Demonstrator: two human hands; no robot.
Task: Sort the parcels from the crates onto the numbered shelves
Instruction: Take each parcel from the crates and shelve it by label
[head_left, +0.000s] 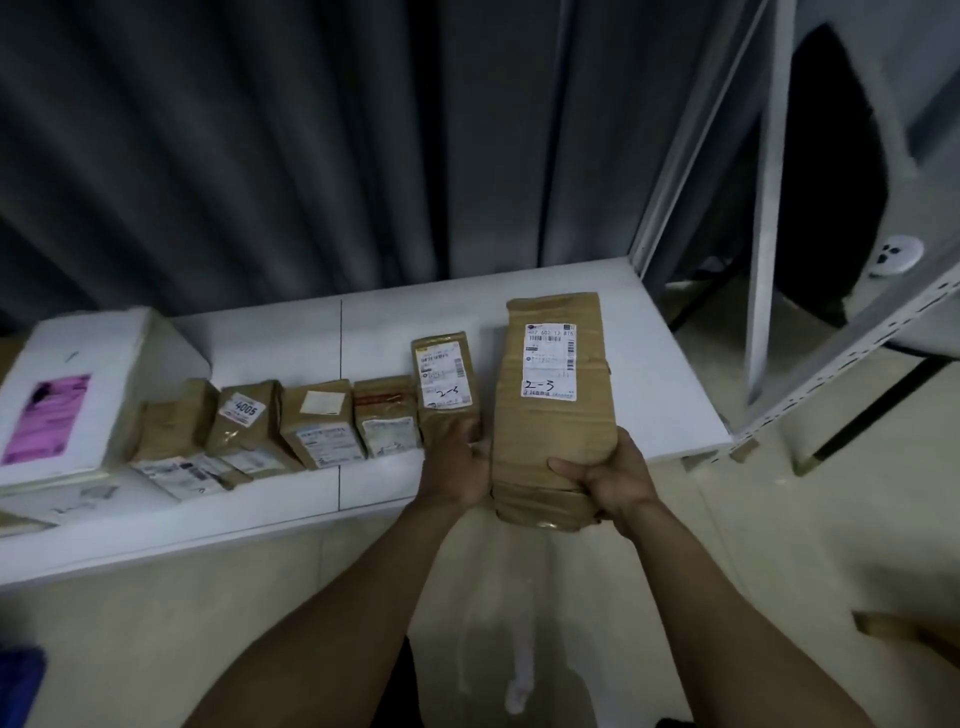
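Head view looks down on a white shelf (389, 322) standing in front of a dark curtain (260, 130). On the shelf is a row of brown taped parcels set side by side. From the left there is a white box (67, 395) with a pink label, then a plain brown parcel (174, 421), and a parcel marked 4005 (244, 415). After that come a parcel with a blank white sticker (319, 421), a parcel with red tape (384, 415) and a small parcel (444, 374) with "2-3" handwritten on its label.

Just to the right of the small parcel is the large parcel (553, 415) you are holding. It is a long, crumpled brown package, and its white label (549, 362) also reads "2-3". Its far end lies over the shelf and its near end overhangs the front edge. Whether it rests on the board or is slightly lifted, you cannot tell.

Both your forearms reach forward from the bottom of the view. Your right grip (608, 480) wraps the near right corner of the large parcel, with the thumb across the top face and the fingers curled underneath. Your left grip (457, 467) clasps the parcel's left edge, thumb up against it. Its fingers are out of sight, and the hand covers the near end of the small parcel.

A grey perforated metal upright (769, 208) stands at the right end of the shelf, above a pale floor (727, 545).
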